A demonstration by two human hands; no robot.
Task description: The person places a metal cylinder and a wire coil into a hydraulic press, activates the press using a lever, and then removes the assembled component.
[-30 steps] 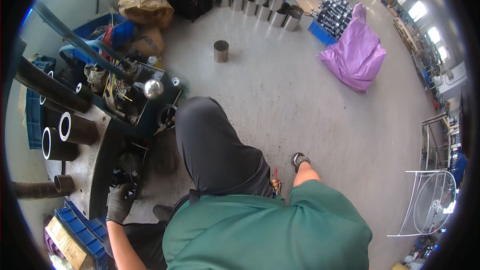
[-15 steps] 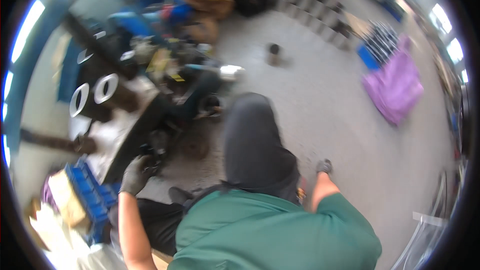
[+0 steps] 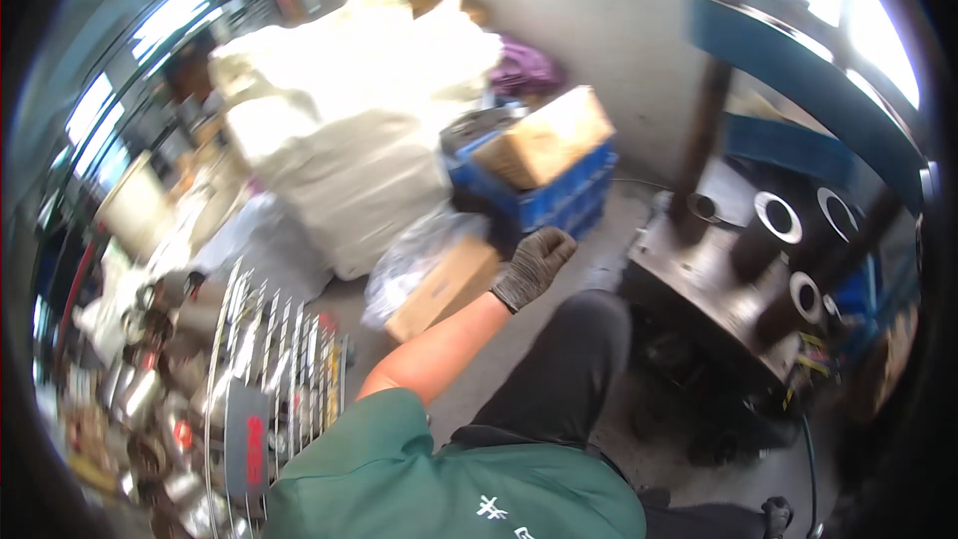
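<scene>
My left hand (image 3: 539,265), in a grey knitted glove, is held out at mid-view over the floor. Its fingers are loosely curled together, and nothing shows in them. Close behind it stands a blue plastic crate (image 3: 571,202) with an open cardboard box (image 3: 559,140) on top. A brown carton (image 3: 442,291) with clear plastic film lies beside my left wrist. At the lower right edge, my right hand (image 3: 776,514) shows as a small dark gloved shape; its fingers are too small and blurred to read.
A heavy machine table (image 3: 689,265) with upright dark tubes (image 3: 766,240) and a blue frame (image 3: 808,50) stands at right. Large white sacks (image 3: 339,140) fill the back left. A wire rack (image 3: 289,359) and piled metal parts (image 3: 150,419) are at left. A cable (image 3: 808,459) hangs at lower right.
The view has swung left, so the machine table now sits at right and the sacks, crate and rack are in view. My left hand has come away from the machine table's edge.
</scene>
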